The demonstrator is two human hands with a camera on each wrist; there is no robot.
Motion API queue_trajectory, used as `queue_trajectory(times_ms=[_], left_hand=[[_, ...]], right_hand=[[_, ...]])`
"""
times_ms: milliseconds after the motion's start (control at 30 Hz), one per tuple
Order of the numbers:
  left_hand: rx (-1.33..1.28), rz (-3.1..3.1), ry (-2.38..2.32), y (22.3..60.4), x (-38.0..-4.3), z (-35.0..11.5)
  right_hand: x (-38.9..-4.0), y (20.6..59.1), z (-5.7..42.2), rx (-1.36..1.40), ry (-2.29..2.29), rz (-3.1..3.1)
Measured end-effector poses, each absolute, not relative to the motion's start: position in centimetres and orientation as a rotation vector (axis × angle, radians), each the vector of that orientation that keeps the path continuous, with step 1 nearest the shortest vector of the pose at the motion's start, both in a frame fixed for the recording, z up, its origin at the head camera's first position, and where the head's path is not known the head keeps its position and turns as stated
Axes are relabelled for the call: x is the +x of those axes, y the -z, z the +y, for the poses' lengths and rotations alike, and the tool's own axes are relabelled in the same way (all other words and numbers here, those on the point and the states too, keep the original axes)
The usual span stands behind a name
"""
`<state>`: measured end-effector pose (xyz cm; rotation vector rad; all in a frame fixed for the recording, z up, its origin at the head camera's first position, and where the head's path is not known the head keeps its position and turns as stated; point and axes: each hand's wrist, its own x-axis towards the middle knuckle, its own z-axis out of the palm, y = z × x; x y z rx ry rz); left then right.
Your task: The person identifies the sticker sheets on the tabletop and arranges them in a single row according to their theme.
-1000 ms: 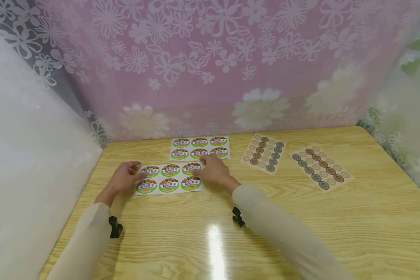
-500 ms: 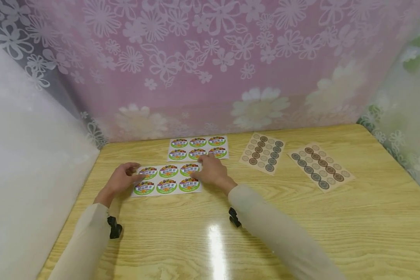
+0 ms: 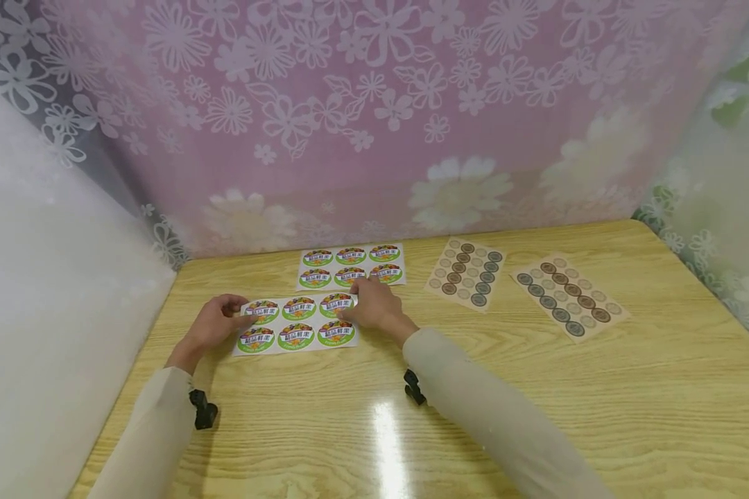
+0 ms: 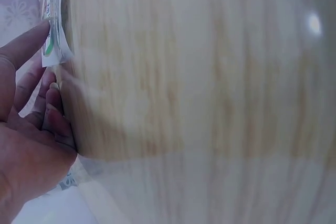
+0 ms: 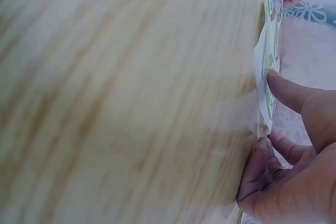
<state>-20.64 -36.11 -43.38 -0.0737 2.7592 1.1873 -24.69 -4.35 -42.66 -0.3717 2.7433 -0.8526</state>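
A white sheet of oval fruit stickers (image 3: 297, 323), green-rimmed with colourful fruit, lies low over the table, its long side running left to right. My left hand (image 3: 212, 323) pinches its left edge, thumb on the printed face and the other fingers curled at the edge. At the opposite end, my right hand (image 3: 377, 305) grips the right edge the same way. In the right wrist view the sheet's near border (image 5: 261, 85) bows slightly off the wood. Just behind it lies a second fruit sticker sheet (image 3: 335, 267), its lower right corner area partly overlapped by my right fingers.
To the right, two tan sheets of small round stickers, one nearer the middle (image 3: 466, 274) and one farther right (image 3: 571, 298), lie tilted on the wood-grain table (image 3: 505, 388). A pink floral curtain (image 3: 374, 138) hangs along the back edge, with a white cloth (image 3: 44, 298) at left.
The front fruit sticker sheet has shifted slightly toward me with both hands, widening the gap to the sheet behind. The head view has also drifted a little. Both hands keep their grip.
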Motion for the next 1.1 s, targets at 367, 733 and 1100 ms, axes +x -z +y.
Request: queue_trajectory(times_ms=[367,733,1100], left_hand=[[-0.115,2.786,-1.189,43.5,-20.3,-35.7],[-0.105,2.775,-1.226,43.3,-20.4,-36.0],[-0.04,2.767,-1.263,42.6,-19.2,-36.4]], right_hand=[[-24.3,42.3,-4.5,-0.343,0.883,2.732],[-24.3,42.2,-4.6,-0.343,0.916,2.704],[-24.3,42.0,-4.2,-0.407,1.078,2.593]])
